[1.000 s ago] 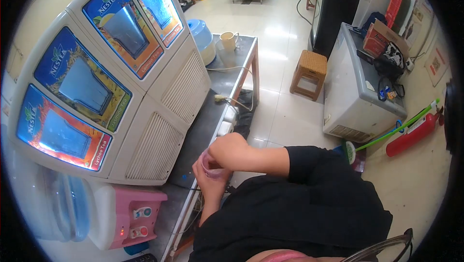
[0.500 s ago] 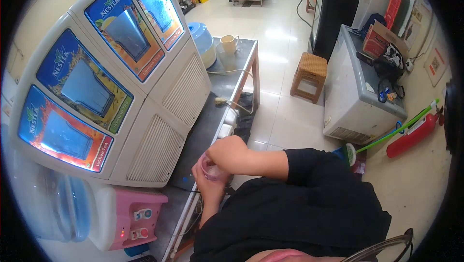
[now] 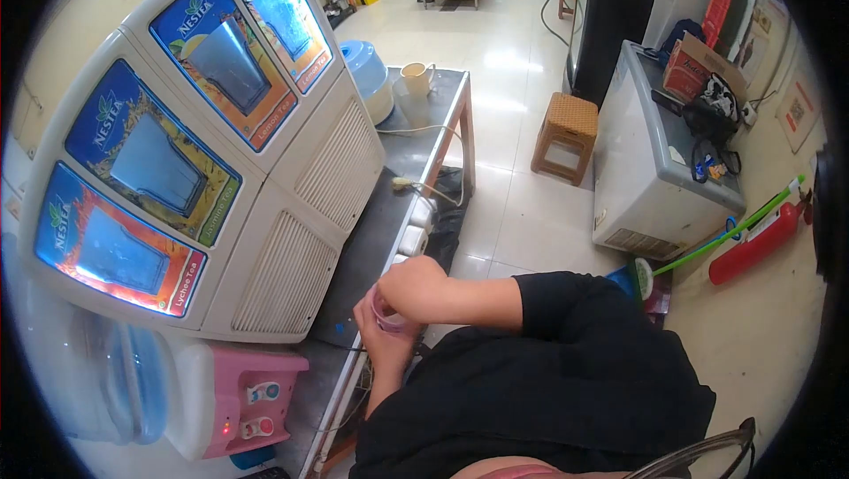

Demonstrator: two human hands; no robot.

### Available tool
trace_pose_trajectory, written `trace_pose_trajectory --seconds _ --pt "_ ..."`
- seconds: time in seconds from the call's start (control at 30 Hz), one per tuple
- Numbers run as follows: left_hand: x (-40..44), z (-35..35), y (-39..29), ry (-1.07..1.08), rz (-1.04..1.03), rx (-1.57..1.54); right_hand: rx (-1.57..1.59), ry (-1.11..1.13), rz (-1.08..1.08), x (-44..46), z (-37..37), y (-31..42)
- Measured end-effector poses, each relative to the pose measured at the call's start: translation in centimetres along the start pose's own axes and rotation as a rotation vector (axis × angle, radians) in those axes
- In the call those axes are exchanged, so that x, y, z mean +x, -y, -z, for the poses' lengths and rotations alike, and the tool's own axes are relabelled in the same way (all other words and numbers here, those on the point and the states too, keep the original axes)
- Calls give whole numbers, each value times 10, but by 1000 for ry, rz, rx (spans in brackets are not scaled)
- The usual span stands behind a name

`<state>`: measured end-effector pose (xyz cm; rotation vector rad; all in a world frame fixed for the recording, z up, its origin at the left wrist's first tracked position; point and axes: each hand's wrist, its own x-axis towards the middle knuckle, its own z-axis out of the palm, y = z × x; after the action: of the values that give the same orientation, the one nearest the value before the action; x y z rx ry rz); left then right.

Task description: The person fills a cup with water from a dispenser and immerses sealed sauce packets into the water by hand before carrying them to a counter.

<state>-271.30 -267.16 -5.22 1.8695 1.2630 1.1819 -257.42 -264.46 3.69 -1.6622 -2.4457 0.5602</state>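
Note:
My left hand (image 3: 384, 348) is closed around a small, see-through pinkish container (image 3: 386, 318) beside the table edge. My right hand (image 3: 412, 288) is bent over the container's mouth, its fingers reaching down into it. Those fingertips are hidden, so I cannot tell what they hold. Something pale shows inside the container, too small to name. Just beyond the hands, white objects (image 3: 414, 238) line the side of the dark-topped table (image 3: 361, 253).
A large Nestea dispenser (image 3: 274, 187) stands on the table, with a pink water dispenser (image 3: 232, 390) nearby. A beige mug (image 3: 415, 79) and a blue-lidded container (image 3: 364, 72) are farther along. Across the floor are a woven stool (image 3: 569, 121), a chest freezer (image 3: 637, 178) and a fire extinguisher (image 3: 756, 245).
My right hand has shifted slightly down and left over the container. My left hand keeps its hold, and the view has moved a little.

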Motion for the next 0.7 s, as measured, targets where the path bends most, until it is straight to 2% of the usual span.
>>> trace_pose_trajectory --seconds 0.1,0.2,0.3,0.4,0.6,0.7 --pt "-2 -2 3 6 14 -22 -3 -11 7 4 -16 -3" --pt "-2 1 2 17 -53 89 -18 70 27 0 -6 -1" --pt "-2 2 -8 31 27 -50 -37 10 -15 -2 6 0" --pt "-2 0 0 -2 8 -88 -38 -24 -32 -1 6 1" --pt "-3 2 5 11 -38 33 -59 40 68 2 -16 -2" --pt "-4 3 -1 14 6 -27 -55 61 56 -4 -5 -1"
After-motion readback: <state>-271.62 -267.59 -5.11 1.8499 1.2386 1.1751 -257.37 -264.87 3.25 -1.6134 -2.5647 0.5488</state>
